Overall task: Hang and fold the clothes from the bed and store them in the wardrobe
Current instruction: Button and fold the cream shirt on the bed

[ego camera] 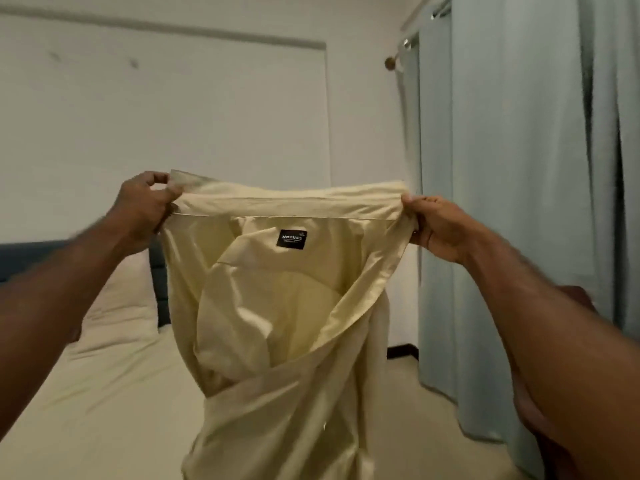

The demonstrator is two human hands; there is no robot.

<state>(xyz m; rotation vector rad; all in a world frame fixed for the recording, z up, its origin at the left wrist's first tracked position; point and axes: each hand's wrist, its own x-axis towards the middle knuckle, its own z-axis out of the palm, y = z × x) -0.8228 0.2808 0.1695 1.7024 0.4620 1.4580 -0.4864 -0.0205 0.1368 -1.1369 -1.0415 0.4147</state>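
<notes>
- The shirt (277,306) is a pale yellow one, held up in the air between the two hands, collar stretched flat along the top and a small black label (292,239) showing just below it; the body hangs loose and twisted beneath the hands.
- The left hand (145,209) pinches one end of the collar with thumb and curled fingers; the right hand (436,226) grips the other end the same way.
- Both arms reach forward and up, hands well apart at about the same height, keeping the collar taut.
- Progress looks early for this garment: it is lifted off the bed (104,393) but neither folded nor on a hanger, and no hanger or wardrobe is in view.
- Still to do, by my reading: straighten it out, hang or fold it, then carry it to the wardrobe.
- Below the left hand lies the bed with a pillow (121,299); beyond the right hand hang grey-blue curtains (519,168).
</notes>
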